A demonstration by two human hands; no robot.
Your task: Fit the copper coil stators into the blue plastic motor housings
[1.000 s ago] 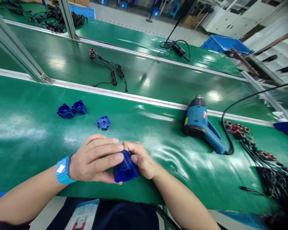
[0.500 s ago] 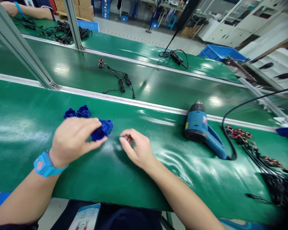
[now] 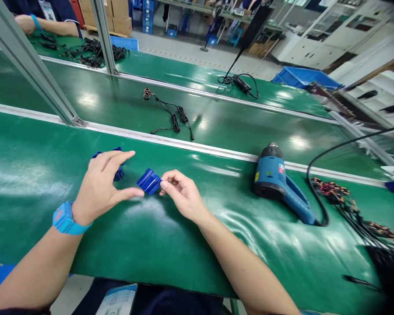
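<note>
My right hand (image 3: 180,192) pinches the edge of a small dark blue plastic part (image 3: 149,181) between thumb and fingertips, just above the green bench (image 3: 144,245). The part is tilted, its ribbed side towards me. To the left of it, my left hand (image 3: 101,179) is open, thumb and fingers spread apart with nothing between them. More blue plastic parts (image 3: 119,174) lie on the bench behind the left hand, which partly covers them. A light blue wristband (image 3: 67,220) is on my left wrist.
A blue heat gun (image 3: 271,173) lies to the right, its cable running off right. Copper coils with black cables (image 3: 335,192) are piled at the far right. One wired coil (image 3: 146,93) sits on the belt beyond the metal rail. Upper left, another person's arm (image 3: 59,28) rests by black cables.
The blue part has passed from my left hand to my right and turned on its side. My left hand has let go and opened. The whole view has shifted slightly.
</note>
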